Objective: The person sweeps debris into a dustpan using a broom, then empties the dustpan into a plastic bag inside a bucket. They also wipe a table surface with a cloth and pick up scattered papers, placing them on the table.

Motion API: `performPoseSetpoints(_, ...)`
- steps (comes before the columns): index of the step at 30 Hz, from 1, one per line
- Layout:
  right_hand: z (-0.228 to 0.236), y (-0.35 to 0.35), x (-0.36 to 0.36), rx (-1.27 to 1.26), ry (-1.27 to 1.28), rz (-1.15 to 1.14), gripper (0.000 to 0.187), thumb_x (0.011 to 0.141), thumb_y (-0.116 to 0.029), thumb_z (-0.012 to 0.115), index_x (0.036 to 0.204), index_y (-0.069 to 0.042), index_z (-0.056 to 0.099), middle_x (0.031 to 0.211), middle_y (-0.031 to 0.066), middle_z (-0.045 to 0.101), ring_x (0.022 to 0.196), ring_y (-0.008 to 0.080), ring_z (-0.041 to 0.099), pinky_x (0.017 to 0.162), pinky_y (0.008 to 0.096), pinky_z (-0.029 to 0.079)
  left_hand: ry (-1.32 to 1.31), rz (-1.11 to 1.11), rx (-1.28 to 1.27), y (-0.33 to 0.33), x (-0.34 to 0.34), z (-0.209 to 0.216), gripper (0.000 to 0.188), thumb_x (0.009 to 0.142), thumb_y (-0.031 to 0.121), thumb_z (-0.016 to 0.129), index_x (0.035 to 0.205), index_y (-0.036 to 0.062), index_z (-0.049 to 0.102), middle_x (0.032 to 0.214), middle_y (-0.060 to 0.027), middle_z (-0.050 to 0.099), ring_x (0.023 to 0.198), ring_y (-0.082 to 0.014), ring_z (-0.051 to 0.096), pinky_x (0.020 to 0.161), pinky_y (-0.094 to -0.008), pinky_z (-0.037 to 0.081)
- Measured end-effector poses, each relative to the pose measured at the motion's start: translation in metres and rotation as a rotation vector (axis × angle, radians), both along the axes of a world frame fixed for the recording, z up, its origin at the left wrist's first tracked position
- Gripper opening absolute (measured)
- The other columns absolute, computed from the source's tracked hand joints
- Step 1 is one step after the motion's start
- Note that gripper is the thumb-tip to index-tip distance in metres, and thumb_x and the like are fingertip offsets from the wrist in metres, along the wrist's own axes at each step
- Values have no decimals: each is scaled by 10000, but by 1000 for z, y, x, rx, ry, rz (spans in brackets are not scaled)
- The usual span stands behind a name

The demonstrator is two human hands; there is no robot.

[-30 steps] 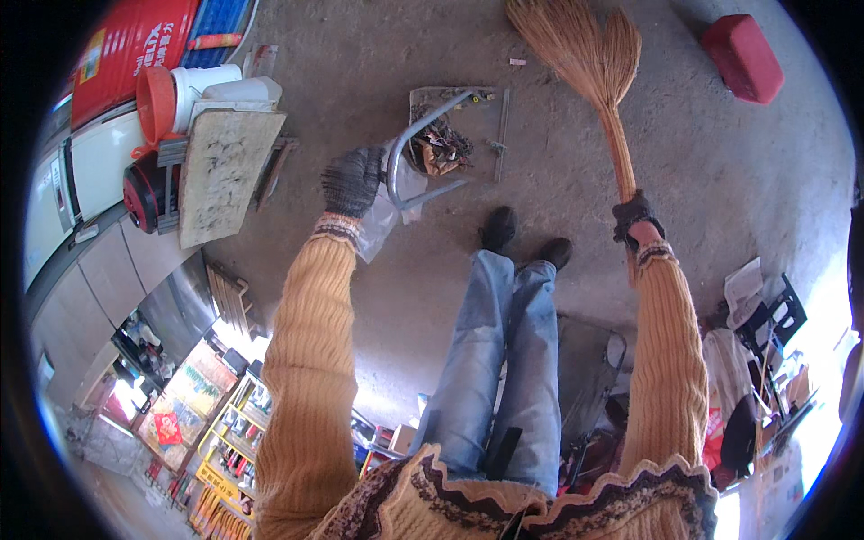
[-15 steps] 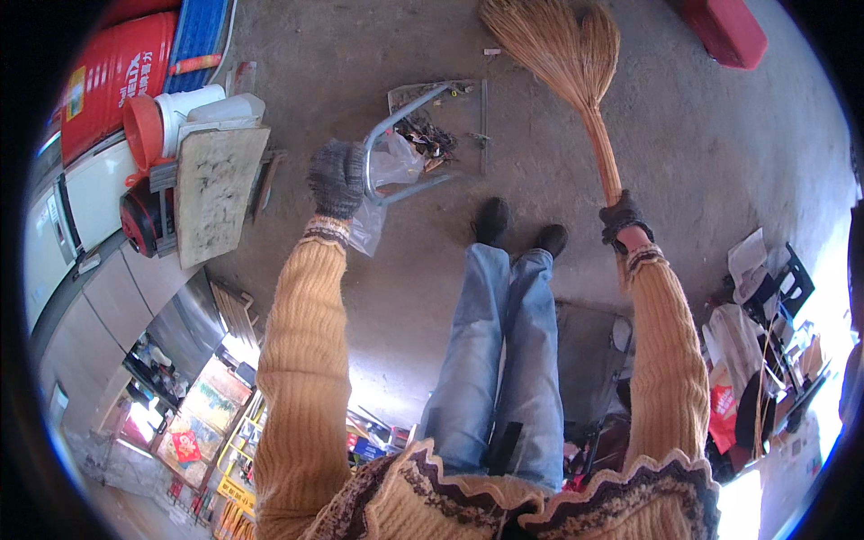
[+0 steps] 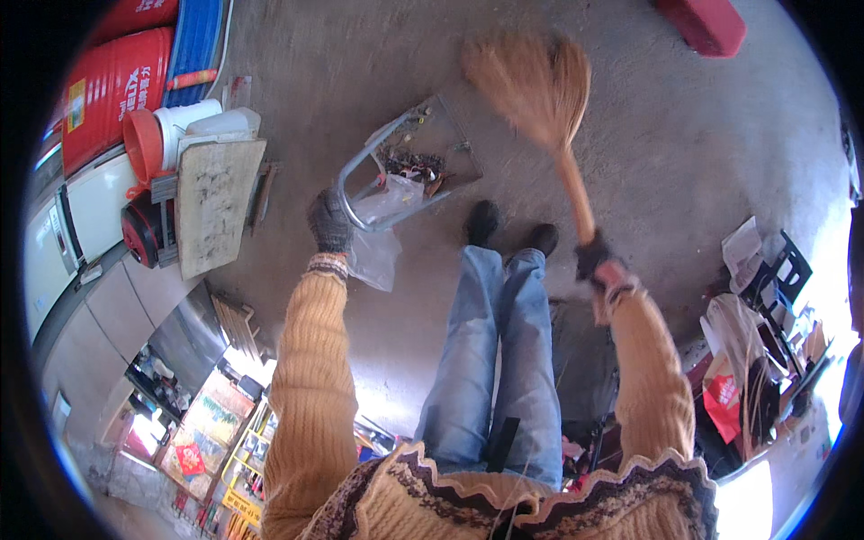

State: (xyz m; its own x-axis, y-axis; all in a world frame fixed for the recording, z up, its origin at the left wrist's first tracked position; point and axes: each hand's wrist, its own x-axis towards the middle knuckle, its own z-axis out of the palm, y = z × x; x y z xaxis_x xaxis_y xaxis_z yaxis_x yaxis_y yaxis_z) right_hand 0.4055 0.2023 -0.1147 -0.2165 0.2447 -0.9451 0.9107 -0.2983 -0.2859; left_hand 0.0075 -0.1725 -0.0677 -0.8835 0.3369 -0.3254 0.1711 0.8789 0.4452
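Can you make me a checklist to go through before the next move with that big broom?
1. Left hand gripping the metal-framed pan: ok.
2. Right hand gripping the broom: ok.
3. Bristles away from the shoes: ok, floor shows between them.
4. Clear plastic all inside the frame: not ok, some spreads outside it.
5. Bristles touching the floor: cannot tell, they're blurred.

— See that tan ribbed-knit sweater (image 3: 310,378) from here?
— Yes, with a dark brown speckled band along its scalloped hem (image 3: 594,506), and patterned cuffs (image 3: 328,264).
— The left hand (image 3: 330,222) wears a dark grey knitted glove (image 3: 329,230).
— The right hand (image 3: 594,261), a dark one too. Faded blue jeans (image 3: 457,360), black shoes (image 3: 483,221).
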Motion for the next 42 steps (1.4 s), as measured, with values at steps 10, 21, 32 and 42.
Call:
performPoseSetpoints(10, 122, -204, 143, 16, 321, 202, 382, 831, -74, 657, 1173, -55, 487, 725, 101, 593, 547, 202, 599, 452, 382, 569, 388, -230, -198, 28, 27, 8, 279, 840, 229, 610, 1066, 69, 633, 892, -199, 659, 826, -392, 635, 702, -487, 501)
performPoseSetpoints(21, 326, -111, 124, -513, 86, -1097, 314, 796, -127, 729, 1078, -64, 608, 779, 51, 590, 634, 193, 586, 568, 415, 567, 320, -225, 24, 128, 36, 138, 308, 950, 164, 454, 1144, -37, 583, 1059, -232, 640, 949, -314, 604, 845, -390, 475)
performPoseSetpoints(32, 371, 22, 201, -459, 307, -1697, 220, 836, -106, 658, 1010, 5, 582, 683, 65, 587, 561, 167, 581, 551, 306, 567, -21, 26, 386, 385, 67, 257, 255, 956, 153, 432, 1047, -29, 586, 946, -177, 641, 775, -259, 622, 675, -397, 528)
performPoseSetpoints(42, 415, 245, 275, -582, 830, -1920, 177, 866, -113, 618, 982, 19, 594, 680, 82, 615, 554, 194, 612, 551, 312, 570, -64, -26, 778, 672, 77, 305, 314, 999, 241, 434, 1033, -30, 591, 935, -85, 552, 802, -182, 529, 705, -333, 501)
